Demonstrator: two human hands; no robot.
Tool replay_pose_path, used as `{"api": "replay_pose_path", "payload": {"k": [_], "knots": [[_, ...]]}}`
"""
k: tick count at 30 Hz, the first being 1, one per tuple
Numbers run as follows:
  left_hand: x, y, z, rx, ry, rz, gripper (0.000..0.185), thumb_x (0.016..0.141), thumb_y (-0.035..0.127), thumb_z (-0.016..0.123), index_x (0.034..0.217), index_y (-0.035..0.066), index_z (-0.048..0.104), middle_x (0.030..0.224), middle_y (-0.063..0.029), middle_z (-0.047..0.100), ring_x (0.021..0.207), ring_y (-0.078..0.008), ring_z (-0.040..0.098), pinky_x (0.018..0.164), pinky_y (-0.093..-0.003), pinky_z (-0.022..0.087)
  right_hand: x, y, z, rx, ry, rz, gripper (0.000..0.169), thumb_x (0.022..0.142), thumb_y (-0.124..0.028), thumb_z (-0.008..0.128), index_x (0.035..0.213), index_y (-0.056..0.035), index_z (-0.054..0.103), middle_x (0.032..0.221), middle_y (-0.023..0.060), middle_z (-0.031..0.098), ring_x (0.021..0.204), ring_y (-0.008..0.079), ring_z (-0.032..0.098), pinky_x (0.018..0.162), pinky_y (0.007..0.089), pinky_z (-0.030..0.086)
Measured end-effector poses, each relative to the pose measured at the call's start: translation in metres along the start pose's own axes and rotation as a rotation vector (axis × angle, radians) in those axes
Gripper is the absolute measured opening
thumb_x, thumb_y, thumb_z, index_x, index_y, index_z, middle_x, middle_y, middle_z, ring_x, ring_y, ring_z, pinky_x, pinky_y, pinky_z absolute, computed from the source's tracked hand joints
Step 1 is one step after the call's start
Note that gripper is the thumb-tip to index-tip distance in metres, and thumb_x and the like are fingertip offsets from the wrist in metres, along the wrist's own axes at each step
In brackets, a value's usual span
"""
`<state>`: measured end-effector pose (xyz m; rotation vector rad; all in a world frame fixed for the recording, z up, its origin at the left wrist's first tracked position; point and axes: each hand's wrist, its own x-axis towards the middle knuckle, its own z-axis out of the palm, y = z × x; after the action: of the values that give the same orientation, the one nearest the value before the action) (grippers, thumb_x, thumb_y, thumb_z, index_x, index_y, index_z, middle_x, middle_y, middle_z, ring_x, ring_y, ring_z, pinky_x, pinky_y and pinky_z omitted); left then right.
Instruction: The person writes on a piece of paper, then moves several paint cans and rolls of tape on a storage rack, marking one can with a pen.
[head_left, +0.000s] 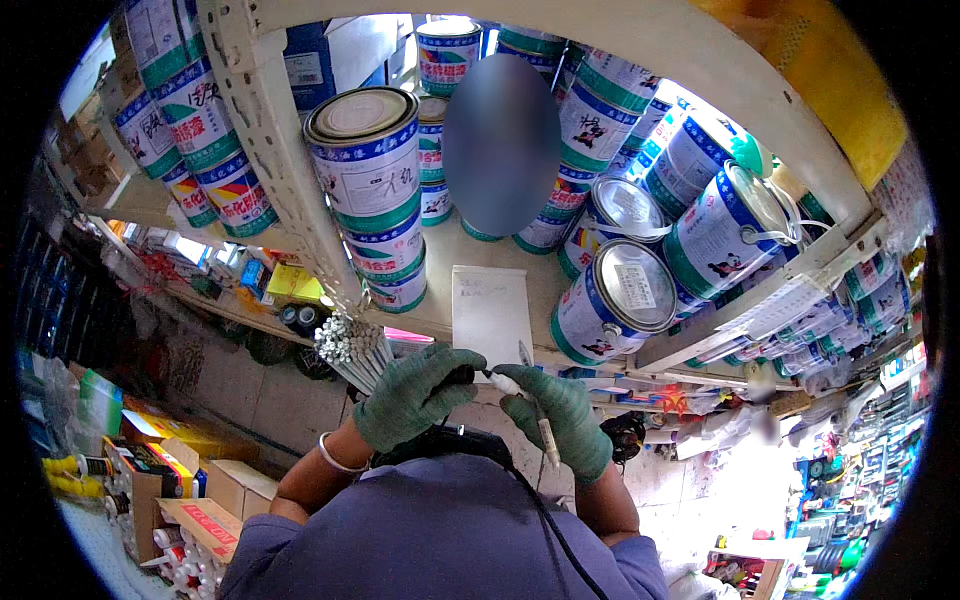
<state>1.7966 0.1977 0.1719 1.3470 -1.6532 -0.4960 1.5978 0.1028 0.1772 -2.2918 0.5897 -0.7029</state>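
My left hand, in a green work glove, pinches a small black object, partly hidden by the fingers. Close beside it, my right hand, gloved the same way, holds a white marker-like tube whose dark tip points at the left hand's fingers. A slim pen is also tucked through the right hand, slanting across the palm. Just beyond both hands, a white notepad with some handwriting lies at the shelf's front edge.
Paint cans stand stacked on the shelf, including a left stack and a handled can at right. A bundle of white rods rises near my left hand. A metal upright is at left, with open cartons below.
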Motion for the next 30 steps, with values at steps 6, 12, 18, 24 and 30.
{"api": "replay_pose_path", "payload": {"k": [6, 12, 18, 24, 30], "knots": [[-0.003, 0.004, -0.005, 0.274, -0.133, 0.022, 0.033, 0.080, 0.019, 0.067, 0.110, 0.008, 0.059, 0.089, -0.0107, 0.057, 0.081, -0.0294, 0.059, 0.070, -0.0396, 0.047, 0.001, -0.010, -0.021, -0.244, -0.202, -0.048, 0.036, 0.077, -0.030, 0.070, 0.111, -0.0174, 0.064, 0.083, 0.0101, 0.066, 0.071, 0.0272, 0.065, 0.060, 0.0369, 0.050], [-0.007, 0.003, 0.003, 0.422, -0.430, 0.071, 0.034, 0.081, 0.031, 0.065, 0.106, 0.009, 0.061, 0.084, -0.0119, 0.058, 0.075, -0.0292, 0.060, 0.062, -0.0394, 0.047, -0.012, 0.015, -0.017, -0.237, -0.177, -0.225, 0.035, 0.071, -0.029, 0.076, 0.100, -0.0135, 0.064, 0.085, 0.0086, 0.065, 0.071, 0.0278, 0.064, 0.060, 0.0356, 0.049], [-0.015, -0.002, 0.018, 0.130, -0.372, 0.062, 0.029, 0.084, 0.035, 0.064, 0.094, 0.008, 0.062, 0.074, -0.0123, 0.062, 0.063, -0.0267, 0.063, 0.054, -0.0374, 0.048, -0.012, 0.019, -0.013, -0.017, -0.258, -0.245, 0.033, 0.071, -0.024, 0.077, 0.097, -0.0119, 0.060, 0.085, 0.0081, 0.063, 0.074, 0.0289, 0.064, 0.062, 0.0362, 0.049], [-0.024, -0.018, 0.032, 0.116, -0.374, 0.040, 0.025, 0.084, 0.032, 0.064, 0.085, 0.007, 0.062, 0.065, -0.0144, 0.060, 0.058, -0.0306, 0.062, 0.054, -0.0383, 0.048, -0.013, 0.015, -0.007, 0.155, -0.225, -0.134, 0.033, 0.071, -0.017, 0.079, 0.093, -0.0095, 0.055, 0.081, 0.0074, 0.059, 0.070, 0.0256, 0.061, 0.061, 0.0337, 0.047], [-0.022, -0.022, 0.030, 0.068, -0.347, 0.010, 0.021, 0.084, 0.027, 0.064, 0.086, 0.006, 0.063, 0.064, -0.0148, 0.060, 0.058, -0.0311, 0.061, 0.053, -0.0394, 0.047, -0.021, 0.022, 0.008, 0.210, -0.275, -0.046, 0.033, 0.073, -0.017, 0.075, 0.097, -0.0080, 0.053, 0.086, 0.0116, 0.058, 0.078, 0.0282, 0.060, 0.067, 0.0355, 0.047]]}}
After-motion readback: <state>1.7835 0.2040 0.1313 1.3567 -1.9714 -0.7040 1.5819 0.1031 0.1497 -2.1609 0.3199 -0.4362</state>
